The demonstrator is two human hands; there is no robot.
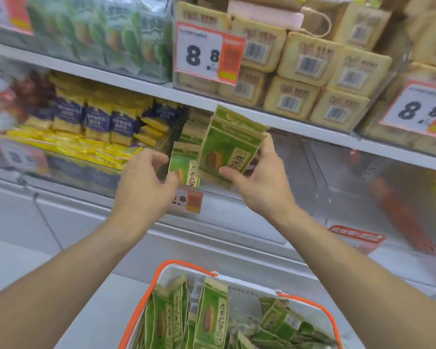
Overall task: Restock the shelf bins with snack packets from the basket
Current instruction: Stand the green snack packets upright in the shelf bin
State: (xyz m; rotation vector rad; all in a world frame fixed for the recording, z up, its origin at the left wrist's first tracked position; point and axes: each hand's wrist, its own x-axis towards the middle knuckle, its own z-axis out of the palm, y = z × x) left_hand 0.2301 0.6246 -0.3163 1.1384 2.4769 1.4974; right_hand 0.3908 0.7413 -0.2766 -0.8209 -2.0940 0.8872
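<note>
Head view, read from the left of the frame: the yellow and blue snack packs (96,124) fill their bin at centre left, apparently untouched by this job. Just right of them, at frame centre, the left hand (146,180) has its fingers curled and thumb pressed on a green packet (185,165) standing at the front of the clear shelf bin (237,195), with a few more green packets lined up behind it. Beside it the right hand (259,177) pinches a small stack of green packets (227,144), thumb in front and fingers behind, tilted over the same bin and not yet set down. To the right the bin looks largely unfilled. At bottom centre the basket (146,295) holds many green packets (212,316), so restocking seems to be at an early or middle stage, with most of the load left to move.
</note>
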